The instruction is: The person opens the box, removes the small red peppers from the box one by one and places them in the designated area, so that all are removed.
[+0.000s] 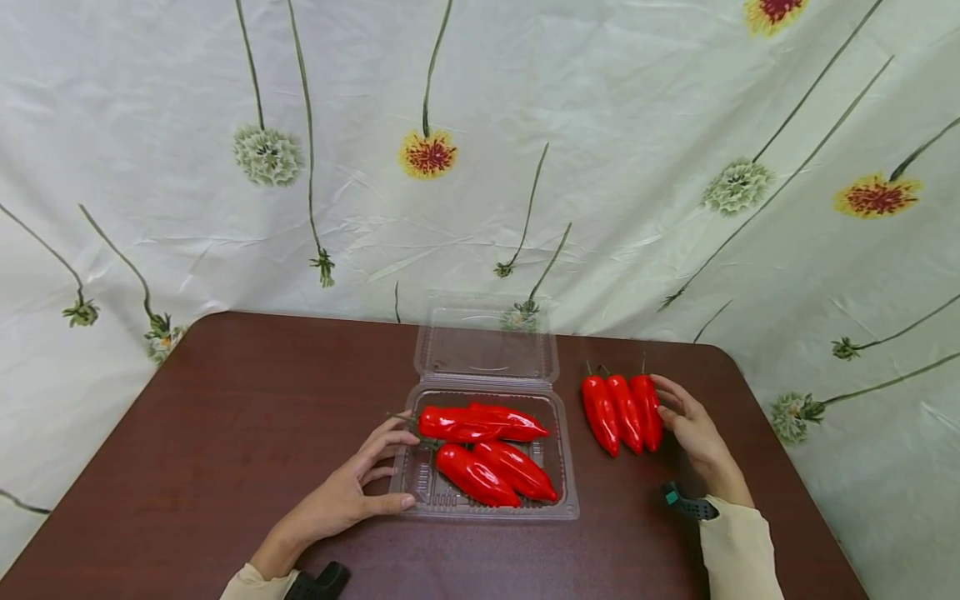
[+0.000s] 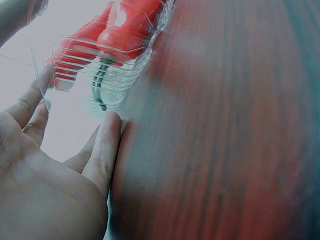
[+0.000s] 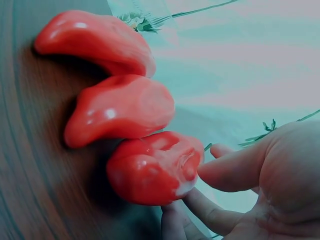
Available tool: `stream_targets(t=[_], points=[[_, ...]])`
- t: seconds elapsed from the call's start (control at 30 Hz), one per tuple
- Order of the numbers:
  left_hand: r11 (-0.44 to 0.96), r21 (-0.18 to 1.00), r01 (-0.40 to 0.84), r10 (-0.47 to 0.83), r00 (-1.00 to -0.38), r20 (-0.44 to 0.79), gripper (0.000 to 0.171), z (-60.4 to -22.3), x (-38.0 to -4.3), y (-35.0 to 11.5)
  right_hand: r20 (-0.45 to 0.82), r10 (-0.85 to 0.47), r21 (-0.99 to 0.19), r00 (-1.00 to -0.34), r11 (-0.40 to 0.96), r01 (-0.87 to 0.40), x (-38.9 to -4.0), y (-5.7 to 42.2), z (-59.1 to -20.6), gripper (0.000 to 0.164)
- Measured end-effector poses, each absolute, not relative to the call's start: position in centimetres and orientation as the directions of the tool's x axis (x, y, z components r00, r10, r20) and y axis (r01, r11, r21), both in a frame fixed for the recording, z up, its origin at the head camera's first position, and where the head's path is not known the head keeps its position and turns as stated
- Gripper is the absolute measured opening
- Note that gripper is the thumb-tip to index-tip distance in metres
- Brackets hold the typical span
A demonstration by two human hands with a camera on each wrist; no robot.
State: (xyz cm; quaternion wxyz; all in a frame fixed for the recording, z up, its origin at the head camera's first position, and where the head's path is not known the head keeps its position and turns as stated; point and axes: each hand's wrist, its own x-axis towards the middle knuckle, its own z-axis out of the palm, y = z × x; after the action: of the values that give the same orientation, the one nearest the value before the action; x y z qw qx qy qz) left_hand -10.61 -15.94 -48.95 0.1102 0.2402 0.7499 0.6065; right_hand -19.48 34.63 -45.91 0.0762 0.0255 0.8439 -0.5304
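Note:
Several glossy red chili peppers (image 1: 457,425) lie in a clear plastic clamshell box (image 1: 567,467) whose lid (image 1: 487,342) is tipped back. At the box's left side rests my left hand (image 1: 341,496), thumb at the near corner, other fingers spread along the rim close to a pepper's stem end. In the left wrist view, those fingers (image 2: 102,155) look straight. Three more red peppers (image 1: 626,412) lie side by side on the table, right of the box. My right hand (image 1: 697,433) touches the rightmost pepper (image 3: 155,167) with thumb and fingertips near its stem end; the fingers are fairly straight.
The brown wooden table (image 1: 247,400) has rounded far corners. Behind it hangs a pale cloth (image 1: 600,125) printed with flowers, and the box lid leans toward it. A dark band with a device (image 1: 318,581) is on each wrist.

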Motion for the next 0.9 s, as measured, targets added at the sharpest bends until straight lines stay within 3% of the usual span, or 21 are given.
stream_targets(t=[0.9], points=[[0.146,0.966,0.216,0.496,-0.860,0.118,0.061,-48.96,-10.64,-15.90,-0.127,0.026,-0.868,-0.992,0.481,0.124,-19.51,34.54,-46.40,0.055]])
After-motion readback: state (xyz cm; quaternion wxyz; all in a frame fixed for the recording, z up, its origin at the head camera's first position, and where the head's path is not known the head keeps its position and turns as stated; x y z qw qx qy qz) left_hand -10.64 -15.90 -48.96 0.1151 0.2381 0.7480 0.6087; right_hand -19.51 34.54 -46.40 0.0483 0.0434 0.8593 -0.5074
